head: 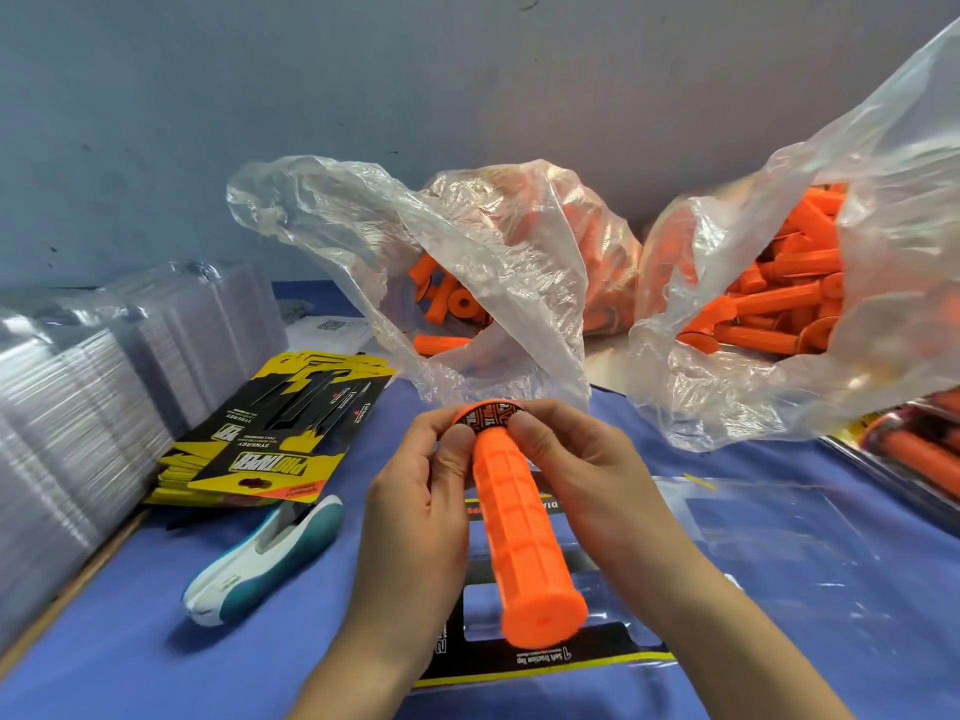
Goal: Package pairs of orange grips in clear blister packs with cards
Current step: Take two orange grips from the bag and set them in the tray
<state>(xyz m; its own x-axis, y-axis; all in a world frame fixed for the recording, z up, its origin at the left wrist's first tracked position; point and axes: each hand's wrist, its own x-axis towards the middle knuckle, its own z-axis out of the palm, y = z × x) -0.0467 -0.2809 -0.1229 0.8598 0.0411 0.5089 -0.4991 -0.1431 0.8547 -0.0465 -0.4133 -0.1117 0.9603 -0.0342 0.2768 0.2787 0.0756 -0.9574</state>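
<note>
**A:** How far along is this packaging job, starting from the left?

**B:** At the far left a stack of clear blister packs [78, 407] leans on the blue worktop [104, 641], with a pile of yellow-and-black cards [270, 439] just beside it. Both are thick, so I'd judge many packs are yet to be filled. A teal-and-white stapler [265, 558] lies untouched in front of the cards.

**A:** And the hands?

**B:** They're close together in the middle. The left hand [415, 506] and right hand [587, 491] each pinch the flanged, printed end of one orange grip [519, 522], thumbs on the flange. They hold it above a single card [545, 662] lying with an open blister pack [779, 537] on the worktop. I see no grip seated there, though the hands hide part of it.

**A:** So this pack is only begun?

**B:** I'd say so. The card is down and the first grip is in hand. Its partner, the closing and perhaps stapling are left.

**A:** And supply?

**B:** Behind the hands is an open middle bag [467, 262], and further right a fuller right bag [779, 304]. Both hold loose orange grips. At the right edge lie what look like finished packs [914, 449], cut off by the frame. Some are done, but I can't count them.
</note>
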